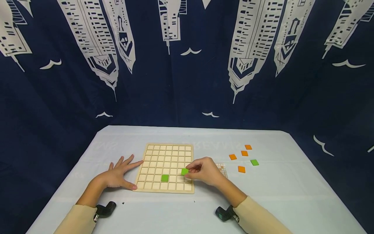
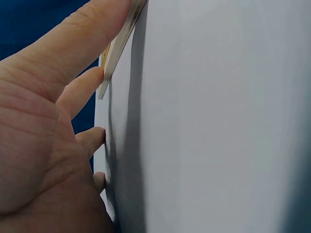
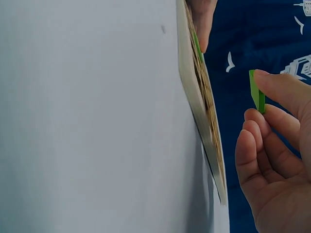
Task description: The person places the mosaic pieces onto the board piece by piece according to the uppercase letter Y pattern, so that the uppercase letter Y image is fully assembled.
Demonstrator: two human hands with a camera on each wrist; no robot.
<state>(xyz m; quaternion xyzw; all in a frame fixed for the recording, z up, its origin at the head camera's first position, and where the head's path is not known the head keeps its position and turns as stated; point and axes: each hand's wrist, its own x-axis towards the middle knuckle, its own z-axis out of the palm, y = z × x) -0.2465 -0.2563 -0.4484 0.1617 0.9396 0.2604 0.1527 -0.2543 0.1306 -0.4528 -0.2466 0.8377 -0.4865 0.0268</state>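
Note:
A light wooden grid board (image 1: 149,186) lies on the table. One green square tile (image 1: 165,178) sits in a cell in its lower middle. My right hand (image 1: 206,171) pinches a second green tile (image 3: 258,92) between thumb and fingertip, above the right part of the board. In the right wrist view this tile is held clear of the grid. My left hand (image 1: 117,174) is spread at the board's left side, its thumb touching the lower left corner and a finger the left edge. In the left wrist view the left fingers (image 2: 80,92) reach out straight along the board's side.
Right of the board lie several loose orange tiles (image 1: 241,169) and one green tile (image 1: 255,162). A small printed grid card (image 1: 222,169) is partly hidden behind my right hand. The white table (image 1: 163,214) ends at a dark blue patterned cloth (image 1: 175,87).

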